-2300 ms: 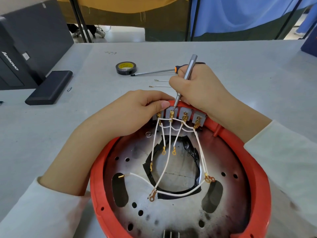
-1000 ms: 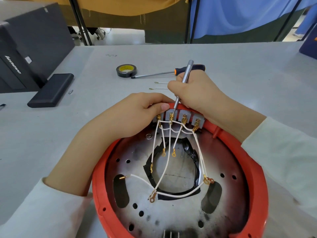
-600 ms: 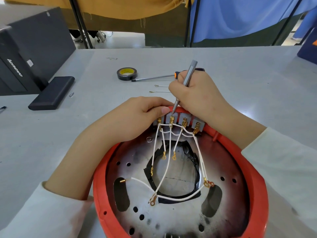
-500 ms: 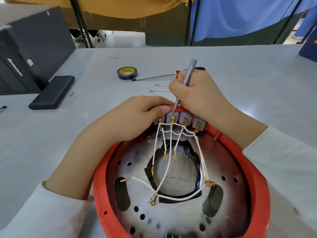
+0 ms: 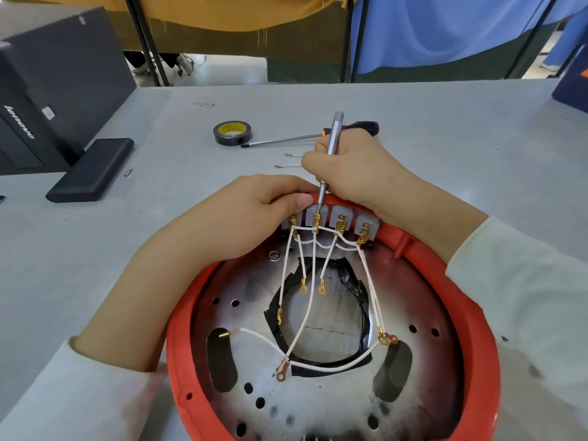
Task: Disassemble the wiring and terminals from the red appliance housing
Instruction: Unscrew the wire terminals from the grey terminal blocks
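On the grey table (image 5: 445,148), close to the person, lies the round red plastic appliance housing (image 5: 471,313) with its scorched metal plate up. At its far rim sits a row of grey terminal blocks (image 5: 337,219) with brass connectors, from which thin white wires (image 5: 305,316) trail across the plate. The right hand (image 5: 356,167) grips a slim silver screwdriver (image 5: 331,148), tip on the second block. The left hand (image 5: 254,214) curls over the rim beside the first block, thumb pressing there. Beyond lie a black tape roll (image 5: 233,132) and an orange-and-black-handled screwdriver (image 5: 318,135).
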### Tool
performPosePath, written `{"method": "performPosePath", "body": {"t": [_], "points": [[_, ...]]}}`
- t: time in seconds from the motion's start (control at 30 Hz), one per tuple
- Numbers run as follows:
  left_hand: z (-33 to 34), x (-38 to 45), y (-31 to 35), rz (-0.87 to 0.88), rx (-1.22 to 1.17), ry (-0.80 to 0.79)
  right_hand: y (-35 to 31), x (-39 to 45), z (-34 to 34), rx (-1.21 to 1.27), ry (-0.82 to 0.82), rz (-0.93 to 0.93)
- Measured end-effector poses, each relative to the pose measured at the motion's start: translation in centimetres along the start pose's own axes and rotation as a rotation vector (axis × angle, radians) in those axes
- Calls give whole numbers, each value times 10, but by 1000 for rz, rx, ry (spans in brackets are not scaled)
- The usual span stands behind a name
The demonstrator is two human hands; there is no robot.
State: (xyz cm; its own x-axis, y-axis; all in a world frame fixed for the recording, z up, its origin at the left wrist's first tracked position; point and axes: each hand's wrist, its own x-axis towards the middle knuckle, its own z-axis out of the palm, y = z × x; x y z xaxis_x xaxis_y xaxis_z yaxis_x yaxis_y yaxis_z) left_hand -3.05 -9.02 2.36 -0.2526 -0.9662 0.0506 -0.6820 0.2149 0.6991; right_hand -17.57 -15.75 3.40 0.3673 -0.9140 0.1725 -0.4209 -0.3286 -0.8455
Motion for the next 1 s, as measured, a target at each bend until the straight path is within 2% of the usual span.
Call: {"method": "performPosePath", "body": {"t": [0.23,0.47,0.67,1.0], "points": [[0,0,1,-12,3,7,2,-7,-2,14,106,-142],[0,1,-1,-4,11,10,-1,-9,-2,-22,81,-186],[0,0,-1,9,11,21,0,-15,1,-177,142,-304],[0,1,-1,-8,4,7,0,-4,-2,38,-18,-27]]}}
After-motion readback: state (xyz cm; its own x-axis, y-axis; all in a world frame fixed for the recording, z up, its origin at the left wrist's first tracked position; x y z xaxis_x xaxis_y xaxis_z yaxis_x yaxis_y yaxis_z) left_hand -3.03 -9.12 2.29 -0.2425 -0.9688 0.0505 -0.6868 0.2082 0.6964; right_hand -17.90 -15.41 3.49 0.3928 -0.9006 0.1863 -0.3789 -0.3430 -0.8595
